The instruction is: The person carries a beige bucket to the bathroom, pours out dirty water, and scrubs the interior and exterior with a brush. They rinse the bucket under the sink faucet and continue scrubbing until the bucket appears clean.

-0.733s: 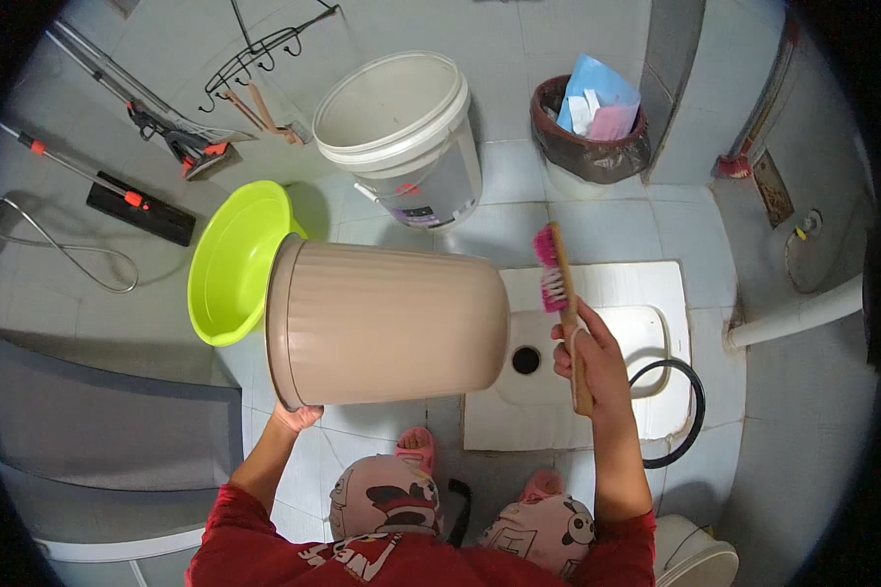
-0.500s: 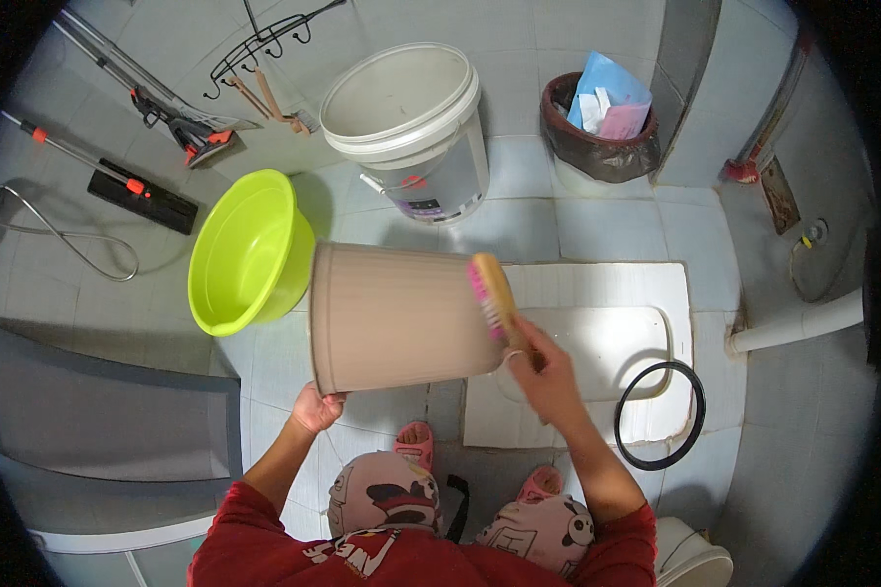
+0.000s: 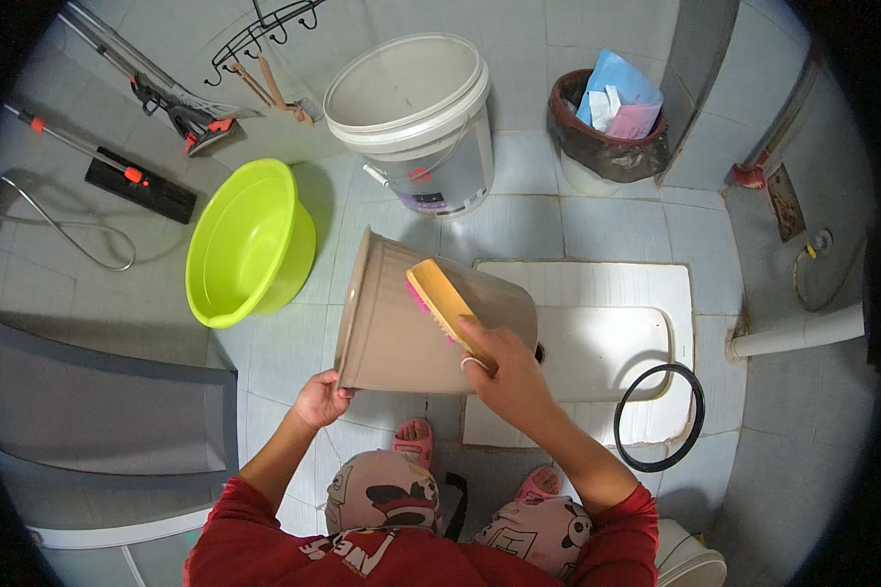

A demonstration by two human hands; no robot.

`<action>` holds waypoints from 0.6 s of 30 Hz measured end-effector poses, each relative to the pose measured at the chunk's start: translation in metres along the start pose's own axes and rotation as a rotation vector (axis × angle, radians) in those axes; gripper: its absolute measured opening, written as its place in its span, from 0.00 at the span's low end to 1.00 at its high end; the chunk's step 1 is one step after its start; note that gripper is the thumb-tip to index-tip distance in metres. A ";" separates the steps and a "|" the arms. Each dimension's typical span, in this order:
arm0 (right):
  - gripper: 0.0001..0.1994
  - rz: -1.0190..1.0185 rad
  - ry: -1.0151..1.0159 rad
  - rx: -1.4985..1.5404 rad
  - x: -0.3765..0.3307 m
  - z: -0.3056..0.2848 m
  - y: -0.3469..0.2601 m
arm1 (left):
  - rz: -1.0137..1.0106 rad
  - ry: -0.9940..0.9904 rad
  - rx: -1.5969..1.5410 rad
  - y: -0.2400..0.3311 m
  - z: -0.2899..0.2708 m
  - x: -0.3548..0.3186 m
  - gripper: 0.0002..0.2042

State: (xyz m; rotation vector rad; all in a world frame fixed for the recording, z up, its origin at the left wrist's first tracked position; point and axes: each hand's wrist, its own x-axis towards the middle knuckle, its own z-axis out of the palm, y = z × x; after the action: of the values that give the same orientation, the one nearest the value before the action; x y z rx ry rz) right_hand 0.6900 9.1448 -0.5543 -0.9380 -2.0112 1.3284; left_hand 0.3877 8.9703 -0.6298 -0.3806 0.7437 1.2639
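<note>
A beige-brown plastic bin (image 3: 392, 338) lies tipped on its side in front of me, its wide rim toward the left and its base toward the right. My left hand (image 3: 322, 398) grips that rim at its near lower edge, fingers closed on it. In my right hand (image 3: 509, 377) is a scrub brush (image 3: 442, 298) with a yellow wooden back and pink and white bristles. The bristles meet the bin's outer side wall. A ring shows on one finger of the right hand. The inside of the bin is hidden from me.
Beneath the bin's right end is a white squat toilet (image 3: 597, 342), with a black ring (image 3: 622, 426) resting over its right side. A lime-green basin (image 3: 250, 245), a large white bucket (image 3: 406, 127) and a bagged trash can (image 3: 607, 147) stand beyond. A grey panel (image 3: 108, 401) is at left.
The brush has moved left from the base end to the middle of the bin's wall. The bin has tilted, its base end dropping nearer and its rim shifting right.
</note>
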 end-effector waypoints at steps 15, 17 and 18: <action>0.22 -0.099 -0.003 0.035 -0.006 0.027 0.027 | 0.879 0.800 1.525 0.016 0.046 -0.001 0.26; 0.22 -0.060 -0.056 0.010 -0.008 0.028 0.028 | 1.538 0.856 1.999 0.008 0.093 -0.006 0.27; 0.22 -0.040 -0.088 0.006 -0.010 0.032 0.028 | 1.379 0.607 1.760 0.002 0.109 -0.006 0.27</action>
State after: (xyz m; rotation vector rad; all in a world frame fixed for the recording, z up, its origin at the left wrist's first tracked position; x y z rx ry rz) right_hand 0.6793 9.1270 -0.5929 -0.8453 -2.0798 1.3746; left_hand 0.4175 9.0360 -0.5472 1.4996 2.4930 1.0870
